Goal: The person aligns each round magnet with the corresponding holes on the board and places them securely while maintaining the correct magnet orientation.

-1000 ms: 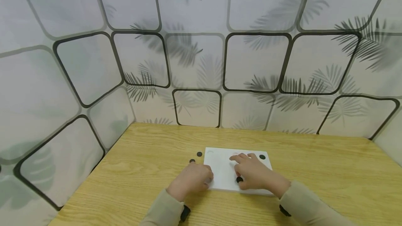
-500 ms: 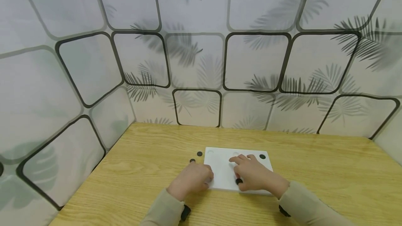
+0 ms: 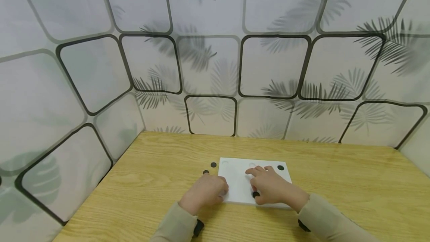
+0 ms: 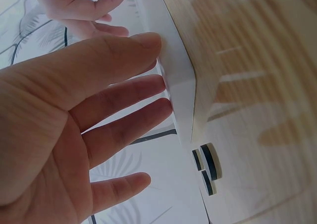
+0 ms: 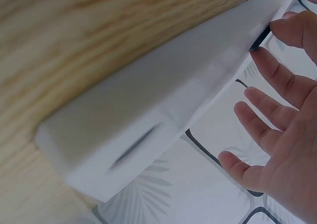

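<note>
A white rectangular board [image 3: 235, 182] lies under both hands. My right hand [image 3: 272, 185] pinches a small black disc [image 3: 255, 194] between thumb and index finger, near the board's front edge. In the right wrist view the same disc [image 5: 261, 37] appears edge-on between the fingertips, touching or very close to the board; the other fingers spread loosely. My left hand [image 3: 206, 192] rests at the board's left edge; the left wrist view shows its thumb [image 4: 143, 43] and nearly straight fingers touching the board. One black disc [image 3: 280, 167] sits at the board's far right corner.
Left of the board, two black discs [image 3: 213, 164] show on the wooden table [image 3: 161, 167]; the left wrist view shows three loose discs [image 4: 210, 162] there. Shallow round recesses mark the board's far side. A patterned wall [image 3: 208, 66] stands behind the table.
The pinched disc has shifted slightly toward the board's front edge since one second ago. Both hands have otherwise hardly moved, and the last half second shows no visible difference.
</note>
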